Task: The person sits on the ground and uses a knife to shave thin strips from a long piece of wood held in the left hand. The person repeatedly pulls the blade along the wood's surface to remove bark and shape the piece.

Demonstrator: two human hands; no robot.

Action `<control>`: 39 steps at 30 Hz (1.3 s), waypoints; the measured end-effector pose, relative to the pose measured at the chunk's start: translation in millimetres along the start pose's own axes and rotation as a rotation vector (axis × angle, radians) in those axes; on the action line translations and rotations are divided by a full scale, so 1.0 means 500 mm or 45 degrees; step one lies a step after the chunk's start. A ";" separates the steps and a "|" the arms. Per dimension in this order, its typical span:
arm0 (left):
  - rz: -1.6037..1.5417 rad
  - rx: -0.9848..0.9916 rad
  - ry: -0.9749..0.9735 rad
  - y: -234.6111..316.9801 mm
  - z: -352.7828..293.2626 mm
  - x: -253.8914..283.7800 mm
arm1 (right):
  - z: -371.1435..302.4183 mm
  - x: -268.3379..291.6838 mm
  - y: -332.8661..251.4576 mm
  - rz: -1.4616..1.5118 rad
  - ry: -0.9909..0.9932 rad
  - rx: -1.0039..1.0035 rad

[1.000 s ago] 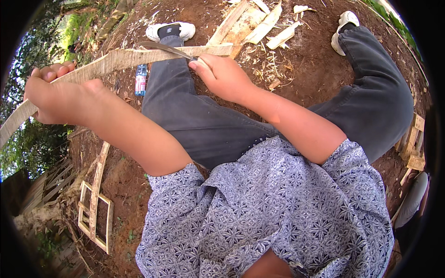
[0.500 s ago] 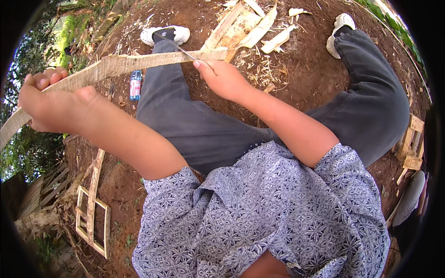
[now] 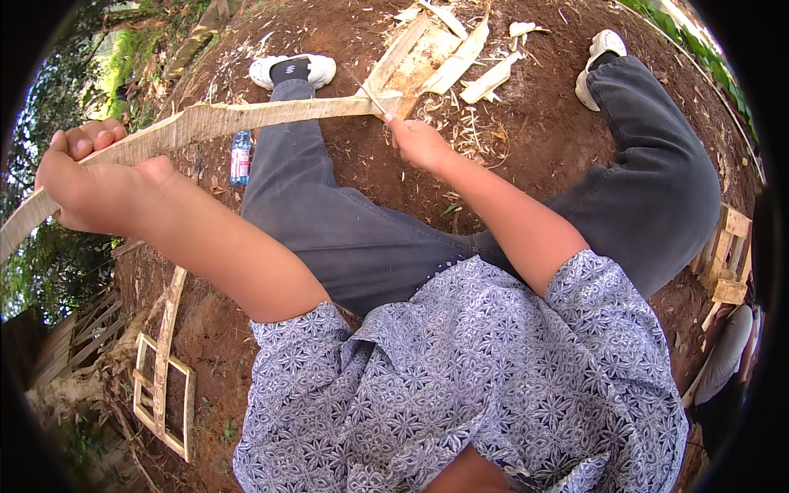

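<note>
A long, pale wooden strip (image 3: 205, 123) with a rough, uneven upper edge runs from the left rim to the wood pieces between my feet. My left hand (image 3: 103, 177) is wrapped round its near part, at the far left of the view. In my right hand (image 3: 423, 145) is the handle of a thin-bladed knife (image 3: 367, 93), seen nearly edge-on. Its blade crosses the strip close to the right end, pointing up and to the left. The strip's right end lies against a thick wood block (image 3: 419, 53).
Split wood slabs (image 3: 491, 80) and shavings are scattered on the brown soil. A plastic bottle (image 3: 240, 158) stands beside my left leg. A wooden frame (image 3: 191, 411) lies at lower left, and a small wooden stool-like piece (image 3: 730, 255) is at the right. Plants border the left.
My right hand has slid the knife to the right along the strip, toward its end. The strip's right end has dipped slightly. My left hand keeps its grip.
</note>
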State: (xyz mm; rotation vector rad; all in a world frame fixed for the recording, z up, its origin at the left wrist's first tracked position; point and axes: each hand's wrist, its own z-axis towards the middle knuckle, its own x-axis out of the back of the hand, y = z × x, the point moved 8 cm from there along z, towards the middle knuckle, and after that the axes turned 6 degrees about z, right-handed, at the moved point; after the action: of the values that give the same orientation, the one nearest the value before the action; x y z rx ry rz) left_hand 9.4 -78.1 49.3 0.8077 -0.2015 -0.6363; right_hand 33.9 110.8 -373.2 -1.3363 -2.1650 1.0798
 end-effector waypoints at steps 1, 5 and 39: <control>-0.007 0.011 -0.009 -0.001 0.003 0.002 | -0.011 -0.016 -0.058 -0.124 0.139 0.375; 0.033 0.031 0.027 -0.025 0.003 0.033 | -0.125 -0.054 -0.221 -0.265 -0.009 0.637; 0.141 0.286 -0.379 -0.370 -0.350 0.014 | -0.033 -0.026 -0.137 -0.330 0.240 0.562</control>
State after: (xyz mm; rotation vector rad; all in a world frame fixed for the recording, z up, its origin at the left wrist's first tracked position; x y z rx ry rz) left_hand 1.7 -71.2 -205.3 0.9084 -0.5939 -0.6344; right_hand 10.8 88.9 -309.2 -0.8932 -1.7685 1.1836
